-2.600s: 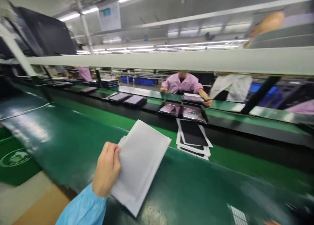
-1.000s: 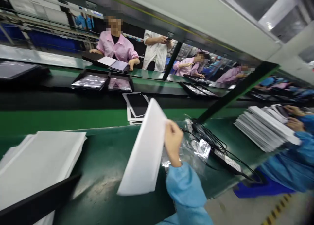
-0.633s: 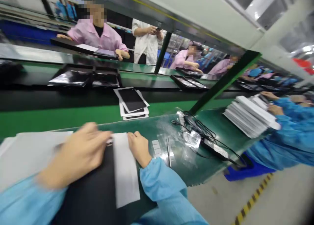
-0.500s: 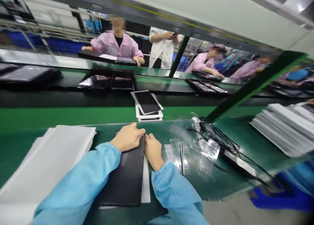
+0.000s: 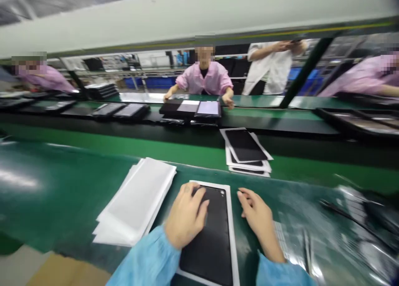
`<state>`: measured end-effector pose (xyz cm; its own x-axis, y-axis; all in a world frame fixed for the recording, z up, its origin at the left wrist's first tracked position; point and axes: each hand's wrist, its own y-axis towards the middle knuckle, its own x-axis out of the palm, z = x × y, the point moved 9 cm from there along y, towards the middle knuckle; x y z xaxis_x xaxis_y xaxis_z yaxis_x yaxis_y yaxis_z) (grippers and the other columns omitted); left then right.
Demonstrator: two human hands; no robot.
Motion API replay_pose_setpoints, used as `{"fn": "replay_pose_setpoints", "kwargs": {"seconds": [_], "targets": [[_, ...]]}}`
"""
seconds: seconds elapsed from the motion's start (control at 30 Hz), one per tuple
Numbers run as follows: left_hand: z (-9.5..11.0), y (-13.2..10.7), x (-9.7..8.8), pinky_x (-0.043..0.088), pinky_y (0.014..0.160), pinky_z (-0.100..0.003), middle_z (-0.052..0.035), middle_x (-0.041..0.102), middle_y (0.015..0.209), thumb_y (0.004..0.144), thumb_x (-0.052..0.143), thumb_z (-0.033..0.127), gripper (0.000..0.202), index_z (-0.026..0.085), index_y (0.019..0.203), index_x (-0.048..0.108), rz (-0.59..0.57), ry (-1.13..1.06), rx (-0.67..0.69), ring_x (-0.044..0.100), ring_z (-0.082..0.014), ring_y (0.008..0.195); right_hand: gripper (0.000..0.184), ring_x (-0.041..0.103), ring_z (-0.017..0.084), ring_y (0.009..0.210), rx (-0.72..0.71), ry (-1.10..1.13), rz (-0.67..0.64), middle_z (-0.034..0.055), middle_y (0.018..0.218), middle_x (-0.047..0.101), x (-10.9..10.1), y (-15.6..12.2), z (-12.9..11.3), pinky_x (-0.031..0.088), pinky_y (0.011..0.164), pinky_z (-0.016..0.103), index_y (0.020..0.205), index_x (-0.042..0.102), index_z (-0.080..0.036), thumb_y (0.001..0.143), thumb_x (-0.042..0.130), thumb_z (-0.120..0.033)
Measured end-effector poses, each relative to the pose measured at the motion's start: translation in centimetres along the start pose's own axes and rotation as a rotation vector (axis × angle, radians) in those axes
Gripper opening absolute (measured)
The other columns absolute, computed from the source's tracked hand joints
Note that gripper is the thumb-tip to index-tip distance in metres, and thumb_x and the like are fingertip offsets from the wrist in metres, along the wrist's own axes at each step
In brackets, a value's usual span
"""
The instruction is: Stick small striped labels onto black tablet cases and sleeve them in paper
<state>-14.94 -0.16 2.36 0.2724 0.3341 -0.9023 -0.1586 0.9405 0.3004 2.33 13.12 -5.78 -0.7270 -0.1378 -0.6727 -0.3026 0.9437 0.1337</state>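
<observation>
In the head view, the black tablet [image 5: 213, 240] lies on a white sheet [image 5: 232, 236]. The left hand [image 5: 187, 215], loosely spread and gripping nothing, is over the tablet's upper left; the right hand [image 5: 257, 217], slack and apparently unladen, is just right of the tablet. White sleeves [image 5: 137, 203] lie left of it, tweezers [image 5: 307, 248] right.

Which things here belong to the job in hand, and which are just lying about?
Likely in use:
black tablet-like panel, beneath the left hand
white sheet under the panel
white stack alongside
similar pile beyond

Likely just lying about:
tweezers-like tool
black cable
</observation>
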Motion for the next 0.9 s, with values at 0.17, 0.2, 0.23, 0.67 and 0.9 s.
{"fn": "replay_pose_setpoints", "kwargs": {"seconds": [0.17, 0.2, 0.23, 0.67, 0.9], "targets": [[-11.4, -8.1, -9.0, 0.042, 0.083, -0.046, -0.018, 0.06, 0.096, 0.088, 0.04, 0.033, 0.029, 0.012, 0.095, 0.059, 0.282, 0.359, -0.387, 0.054, -0.0297, 0.088, 0.044, 0.057, 0.016, 0.043, 0.052, 0.155, -0.033, 0.0055, 0.074, 0.065, 0.3, 0.4, 1.0, 0.048, 0.051, 0.031, 0.092, 0.068, -0.017, 0.08, 0.046, -0.053], [-13.7, -9.0, -9.8, 0.042, 0.079, -0.048, -0.0184, 0.06, 0.089, 0.086, 0.042, 0.034, 0.03, 0.011, 0.09, 0.06, 0.298, 0.399, -0.436, 0.053, -0.0314, 0.083, 0.042, 0.057, 0.016, 0.043, 0.056, 0.173, -0.034, 0.0055, 0.075, 0.065, 0.4, 0.3, 0.9, 0.048, 0.05, 0.031, 0.09, 0.069, -0.018, 0.079, 0.048, -0.053], [-15.7, -9.5, -10.2, 0.042, 0.075, -0.047, -0.0163, 0.059, 0.081, 0.085, 0.042, 0.034, 0.028, 0.013, 0.081, 0.06, 0.298, 0.417, -0.458, 0.053, -0.0306, 0.077, 0.04, 0.057, 0.016, 0.044, 0.057, 0.183, -0.028, 0.0054, 0.075, 0.065, 0.3, 0.2, 0.8, 0.048, 0.05, 0.032, 0.088, 0.069, -0.019, 0.078, 0.049, -0.052], [-8.1, -10.5, -13.5, 0.043, 0.07, -0.031, -0.0041, 0.053, 0.082, 0.091, 0.042, 0.025, 0.013, 0.021, 0.082, 0.05, 0.676, 0.148, -0.331, 0.054, -0.0191, 0.076, 0.044, 0.057, 0.013, 0.054, -0.001, 0.735, 0.002, 0.0056, 0.085, 0.062, -1.9, -1.9, -6.9, 0.049, 0.043, 0.026, 0.112, 0.058, -0.017, 0.086, 0.05, -0.052], [-5.7, -10.3, -3.9, 0.044, 0.062, -0.028, -0.0029, 0.059, 0.084, 0.086, 0.05, 0.042, 0.02, 0.023, 0.081, 0.055, 0.451, -0.502, -0.504, 0.056, -0.0199, 0.076, 0.037, 0.053, 0.012, 0.051, -0.041, 0.915, -0.01, -0.0009, 0.063, 0.058, -4.1, -2.9, -10.9, 0.041, 0.04, 0.021, 0.104, 0.067, -0.019, 0.084, 0.059, -0.048]]}}
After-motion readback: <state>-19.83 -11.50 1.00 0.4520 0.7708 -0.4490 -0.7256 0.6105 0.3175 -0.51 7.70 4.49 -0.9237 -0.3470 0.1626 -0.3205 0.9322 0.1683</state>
